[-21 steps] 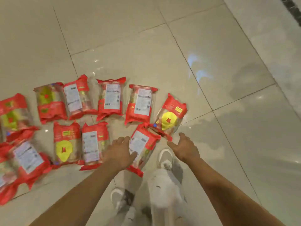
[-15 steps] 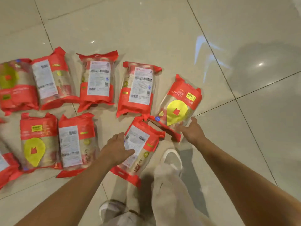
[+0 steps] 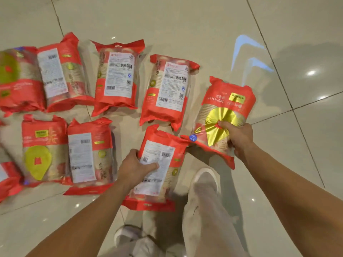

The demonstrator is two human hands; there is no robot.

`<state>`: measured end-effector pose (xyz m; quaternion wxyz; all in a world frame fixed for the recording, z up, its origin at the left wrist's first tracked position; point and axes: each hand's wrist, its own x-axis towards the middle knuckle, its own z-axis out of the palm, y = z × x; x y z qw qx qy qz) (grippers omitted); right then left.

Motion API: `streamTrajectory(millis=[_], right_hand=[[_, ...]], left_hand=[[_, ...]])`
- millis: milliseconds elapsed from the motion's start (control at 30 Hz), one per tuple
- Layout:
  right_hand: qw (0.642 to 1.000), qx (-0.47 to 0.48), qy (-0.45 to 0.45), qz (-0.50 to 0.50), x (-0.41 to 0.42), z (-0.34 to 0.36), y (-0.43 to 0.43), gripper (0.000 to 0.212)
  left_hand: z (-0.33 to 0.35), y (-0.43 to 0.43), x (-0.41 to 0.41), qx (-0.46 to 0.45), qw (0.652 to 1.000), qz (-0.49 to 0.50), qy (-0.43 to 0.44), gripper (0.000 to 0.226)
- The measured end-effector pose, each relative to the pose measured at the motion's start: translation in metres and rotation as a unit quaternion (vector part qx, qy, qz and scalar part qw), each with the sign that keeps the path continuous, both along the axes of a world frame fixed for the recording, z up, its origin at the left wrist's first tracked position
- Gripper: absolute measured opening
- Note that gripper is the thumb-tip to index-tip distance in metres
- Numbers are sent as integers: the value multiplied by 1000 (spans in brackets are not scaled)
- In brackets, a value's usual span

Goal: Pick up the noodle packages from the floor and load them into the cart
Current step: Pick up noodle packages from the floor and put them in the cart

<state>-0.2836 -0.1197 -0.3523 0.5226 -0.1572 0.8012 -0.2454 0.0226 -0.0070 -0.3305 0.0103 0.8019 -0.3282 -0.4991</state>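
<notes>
- Underfoot, the pale tiled floor (image 3: 185, 25) carries rows of red noodle packages (image 3: 117, 78).
- The white-label package (image 3: 161, 145) lies beside a shoe (image 3: 204, 177); the left hand (image 3: 135, 169) curls around its left edge, thumb on the label.
- The yellow-badge package (image 3: 226, 108) sits just right of it; the right hand (image 3: 239, 136) pinches its crumpled wrapper.

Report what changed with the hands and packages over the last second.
Both hands reached forward and took hold: the left hand grips the nearest label-side package, the right hand grips the yellow-marked package. The other packages stayed flat on the floor.
</notes>
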Motion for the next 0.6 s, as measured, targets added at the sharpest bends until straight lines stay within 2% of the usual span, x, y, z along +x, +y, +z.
streamTrajectory(millis=[33,100,167,267,400,500,600], right_hand=[[1000,-7,-1,4,0,24,6,85],[999,-28,-11,16,5,92,18,68],[998,-55,-12,36,11,179,24,61],[993,-100,10,62,17,331,33,67],[982,-118,10,146,40,521,66,77],[960,-150,-21,234,77,632,102,78],[921,-193,-55,334,124,717,133,72]], left_hand=[[25,6,2,-14,1000,9,-8,64],[86,20,10,-44,999,19,-14,72],[167,30,21,-71,996,40,-18,68],[313,52,50,-112,985,131,-6,61],[522,95,90,-171,947,272,15,52],[656,130,107,-238,924,301,-1,55],[762,183,123,-303,895,326,-38,52]])
